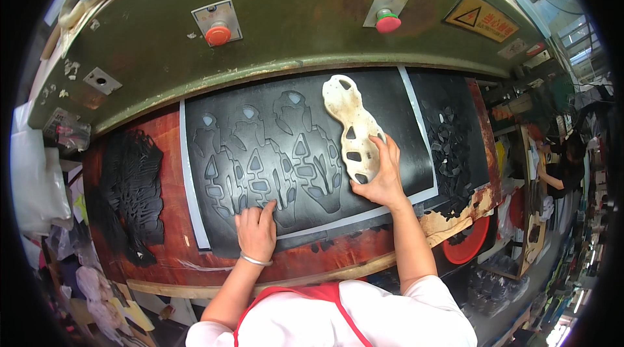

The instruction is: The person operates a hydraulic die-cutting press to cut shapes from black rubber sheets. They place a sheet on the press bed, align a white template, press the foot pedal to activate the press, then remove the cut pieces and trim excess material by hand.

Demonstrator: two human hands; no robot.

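A black rubber-like sheet lies before me, marked with three sole-shaped sets of cut outlines on its left and middle part. On the sheet, to the right of these outlines, rests a cream, sole-shaped cutting die with several openings. My right hand is closed around the die's lower right end, fingers on its right side and thumb at its near end. My left hand, with a bangle at the wrist, touches the sheet with its fingertips at the near end of the outlines; nothing shows in it.
A green press beam spans the far side, with an orange button and a pink-red button. Black scrap is heaped at left, and small offcuts lie at right. A red basin stands below the bench; a person is farther right.
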